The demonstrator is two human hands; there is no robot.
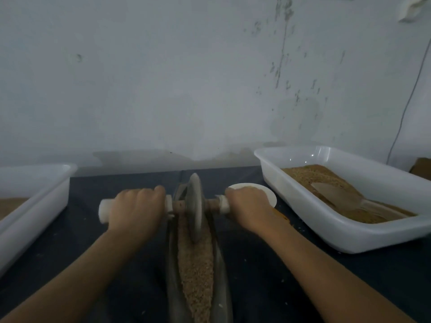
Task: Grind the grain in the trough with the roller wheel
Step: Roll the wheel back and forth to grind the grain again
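A narrow grey metal trough [221, 271] runs away from me down the middle of the dark table, filled with tan crushed grain [197, 269]. A grey roller wheel [194, 206] stands upright in the far part of the trough, on an axle with white handles. My left hand [137, 208] grips the left handle [104, 210], whose end sticks out past my fist. My right hand [248, 206] grips the right handle [224, 204].
A white plastic tub [345, 231] at the right holds tan grain and a translucent scoop [335, 194]. Another white tub [35, 206] sits at the left edge. A small white dish [271, 193] lies behind my right hand. A grey wall rises at the table's back.
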